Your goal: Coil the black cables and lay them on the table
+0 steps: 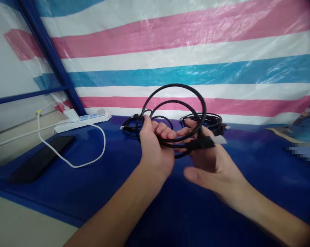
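A black cable is wound into loose loops in front of me, above the table. My left hand has its fingers wrapped round the gathered strands at the lower left of the loops. One end carries a black plug with a whitish tip, pointing right. My right hand is just behind and below that plug, thumb held apart from the fingers. Its fingertips reach behind the strands and may touch them. Behind my hands lie a coiled black cable on the left and another black coil on the right.
The blue table holds a white power strip, a white cord and a flat black object at the left. A striped plastic sheet hangs behind, beside a blue metal post.
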Action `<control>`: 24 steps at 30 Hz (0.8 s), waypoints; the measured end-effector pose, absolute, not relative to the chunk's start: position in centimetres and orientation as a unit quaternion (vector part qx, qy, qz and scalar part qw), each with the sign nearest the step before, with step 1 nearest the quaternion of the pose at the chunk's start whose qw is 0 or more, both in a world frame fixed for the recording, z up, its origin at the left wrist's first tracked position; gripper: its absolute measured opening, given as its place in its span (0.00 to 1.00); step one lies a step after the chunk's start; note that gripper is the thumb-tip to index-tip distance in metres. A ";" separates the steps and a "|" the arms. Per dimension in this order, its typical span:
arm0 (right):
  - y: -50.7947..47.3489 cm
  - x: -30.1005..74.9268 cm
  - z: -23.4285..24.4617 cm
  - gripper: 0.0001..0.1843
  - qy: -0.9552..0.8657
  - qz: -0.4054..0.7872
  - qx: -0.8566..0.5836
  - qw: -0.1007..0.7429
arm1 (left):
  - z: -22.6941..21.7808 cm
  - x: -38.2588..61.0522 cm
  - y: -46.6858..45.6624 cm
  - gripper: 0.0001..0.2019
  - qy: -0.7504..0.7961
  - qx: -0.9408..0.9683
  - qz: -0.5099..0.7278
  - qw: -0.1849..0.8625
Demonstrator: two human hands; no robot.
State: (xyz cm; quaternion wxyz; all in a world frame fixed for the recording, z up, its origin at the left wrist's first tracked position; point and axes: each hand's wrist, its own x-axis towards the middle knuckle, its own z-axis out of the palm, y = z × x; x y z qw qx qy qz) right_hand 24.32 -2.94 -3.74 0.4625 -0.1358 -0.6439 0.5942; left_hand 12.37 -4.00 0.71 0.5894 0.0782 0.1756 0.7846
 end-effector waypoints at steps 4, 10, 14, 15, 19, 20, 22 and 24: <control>-2.8 24.1 -4.0 0.13 -0.609 0.519 -0.229 0.555 | -0.4 14.7 -4.5 0.21 0.225 0.119 0.779 0.573; -2.2 24.1 -1.6 0.13 -0.446 0.619 -0.329 0.557 | -2.7 15.3 -5.2 0.03 0.376 0.340 0.723 0.470; -1.0 24.8 0.1 0.16 -0.313 0.650 -0.394 0.570 | -4.6 15.3 -7.5 0.22 0.404 0.551 0.687 0.247; -0.6 25.1 0.3 0.17 -0.297 0.645 -0.395 0.583 | -5.1 15.4 -8.0 0.24 0.397 0.590 0.672 0.206; 0.8 26.2 0.4 0.16 -0.303 0.627 -0.377 0.611 | -6.4 15.4 -8.3 0.13 0.459 0.602 0.563 0.331; 0.9 26.3 0.3 0.15 -0.313 0.631 -0.370 0.606 | -6.5 15.3 -7.8 0.15 0.480 0.559 0.535 0.413; 0.9 26.5 -0.2 0.13 -0.333 0.649 -0.360 0.582 | -6.4 15.1 -6.4 0.25 0.458 0.470 0.520 0.546; 0.7 26.3 -1.0 0.08 -0.366 0.662 -0.352 0.552 | -6.0 14.7 -5.0 0.30 0.358 0.408 0.568 0.618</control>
